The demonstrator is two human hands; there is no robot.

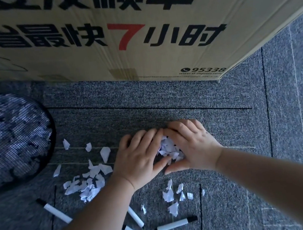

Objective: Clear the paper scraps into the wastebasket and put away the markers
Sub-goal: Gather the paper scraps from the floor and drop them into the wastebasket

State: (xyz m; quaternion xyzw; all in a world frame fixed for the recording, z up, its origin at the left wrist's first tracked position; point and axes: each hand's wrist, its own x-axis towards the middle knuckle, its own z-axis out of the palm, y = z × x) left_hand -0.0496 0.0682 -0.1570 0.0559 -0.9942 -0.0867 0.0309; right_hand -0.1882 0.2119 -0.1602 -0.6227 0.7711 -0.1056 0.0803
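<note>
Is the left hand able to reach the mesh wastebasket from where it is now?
Probably yes. The left hand, cupped with the right hand round a pile of paper scraps, has only open carpet and loose scraps between it and the mesh wastebasket to its left.

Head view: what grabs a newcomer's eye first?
The big cardboard box with bold black print and a red 7 fills the top. Mid-frame, the left hand and right hand cup a heap of paper scraps on the grey carpet. A mesh wastebasket sits at left, with loose scraps and markers scattered nearer the camera.
</note>
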